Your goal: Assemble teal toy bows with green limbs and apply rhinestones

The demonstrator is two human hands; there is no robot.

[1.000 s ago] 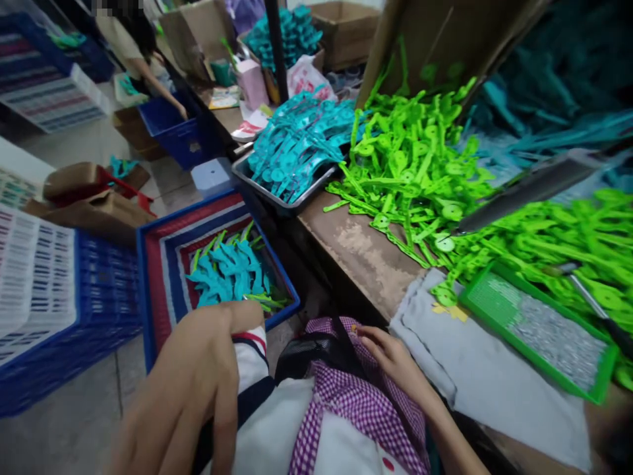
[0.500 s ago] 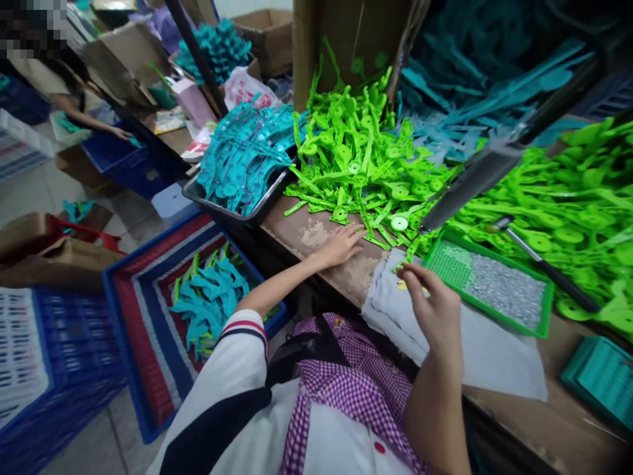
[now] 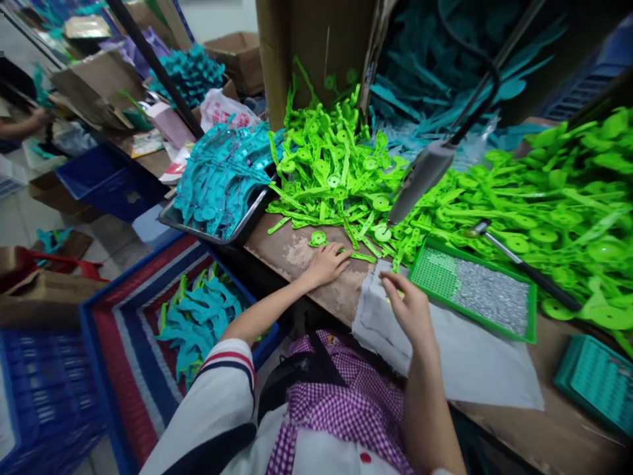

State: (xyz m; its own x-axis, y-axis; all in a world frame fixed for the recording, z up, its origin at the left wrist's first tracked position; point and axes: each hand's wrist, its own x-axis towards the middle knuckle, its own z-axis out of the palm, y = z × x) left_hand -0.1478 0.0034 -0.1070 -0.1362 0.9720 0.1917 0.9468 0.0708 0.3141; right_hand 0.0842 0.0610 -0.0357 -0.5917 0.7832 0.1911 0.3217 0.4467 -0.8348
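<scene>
My left hand [image 3: 327, 263] rests on the worn brown workbench [image 3: 297, 254], its fingers closing on a bright green plastic strap piece [image 3: 346, 249] at the edge of a big pile of green strap pieces [image 3: 341, 178]. My right hand [image 3: 406, 305] hovers over a grey-white cloth [image 3: 469, 359], fingers curled in a pinch near the corner of a green tray of small silver screws [image 3: 477, 290]. What that pinch holds is too small to make out.
A metal tray of teal strap pieces [image 3: 222, 175] sits left of the green pile. A hanging power screwdriver [image 3: 420, 178] dangles above the bench; a hand screwdriver [image 3: 524, 267] lies across green parts. On the floor, a blue crate [image 3: 119, 343] holds teal-and-green assemblies. A teal tray [image 3: 596, 382] is at right.
The view has swung right over the bench. My left hand drew back slightly toward me along the bench with a green piece. My right hand sank closer to the cloth.
</scene>
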